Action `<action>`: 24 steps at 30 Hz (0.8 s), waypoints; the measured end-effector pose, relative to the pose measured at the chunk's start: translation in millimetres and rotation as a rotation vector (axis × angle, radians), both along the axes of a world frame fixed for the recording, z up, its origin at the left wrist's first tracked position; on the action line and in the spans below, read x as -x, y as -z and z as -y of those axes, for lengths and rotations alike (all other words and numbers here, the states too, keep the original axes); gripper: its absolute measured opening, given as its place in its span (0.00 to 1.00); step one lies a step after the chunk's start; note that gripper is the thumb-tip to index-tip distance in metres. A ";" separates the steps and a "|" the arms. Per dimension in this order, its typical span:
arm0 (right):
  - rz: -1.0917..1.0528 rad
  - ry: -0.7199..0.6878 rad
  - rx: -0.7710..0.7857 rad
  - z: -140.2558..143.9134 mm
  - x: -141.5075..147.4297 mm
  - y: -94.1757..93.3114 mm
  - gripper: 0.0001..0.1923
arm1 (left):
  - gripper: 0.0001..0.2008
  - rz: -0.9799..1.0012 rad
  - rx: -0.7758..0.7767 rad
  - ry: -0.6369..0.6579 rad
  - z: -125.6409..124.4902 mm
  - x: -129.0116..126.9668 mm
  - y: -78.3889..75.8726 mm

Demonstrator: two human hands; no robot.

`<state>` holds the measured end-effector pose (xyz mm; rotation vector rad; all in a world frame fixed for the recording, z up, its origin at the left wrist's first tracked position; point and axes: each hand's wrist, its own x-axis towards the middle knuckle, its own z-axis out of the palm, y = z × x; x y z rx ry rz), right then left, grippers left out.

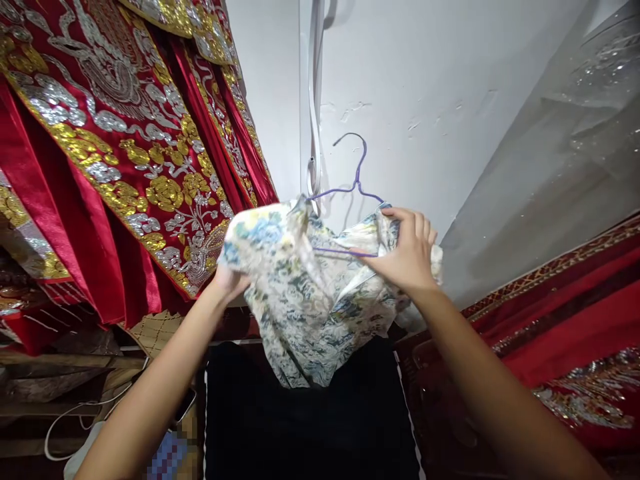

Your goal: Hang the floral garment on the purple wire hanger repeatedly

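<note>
A floral garment [305,293] on a purple wire hanger [350,193], hook upward, is pinched by the right hand [407,257]; the left hand [227,280] grip is hidden.

We see open room only straight ahead, against the white wall [425,80] above the hanger [353,187]. Red embroidered robes [125,147] crowd our left; a clear plastic cover [575,133] and red cloth [565,320] close in on our right.

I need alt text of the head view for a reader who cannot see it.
Two bare hands hold a floral garment on a purple wire hanger before a white wall: the left hand under the fabric, the right hand gripping its top. Red robes with gold and silver embroidery hang at left.
</note>
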<state>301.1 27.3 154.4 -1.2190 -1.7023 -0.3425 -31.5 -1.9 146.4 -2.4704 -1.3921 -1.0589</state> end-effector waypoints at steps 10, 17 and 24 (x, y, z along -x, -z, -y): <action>0.179 -0.332 0.027 11.6 28.6 -15.2 0.38 | 0.25 1.300 0.455 -0.164 20.5 -45.5 133.0; -0.632 -0.408 0.299 58.0 55.7 77.4 0.17 | 0.26 1.736 0.693 -0.226 45.4 -72.2 150.0; -0.916 -0.685 0.961 96.2 119.5 162.1 0.24 | 0.26 1.798 0.724 -0.094 69.5 -77.4 149.1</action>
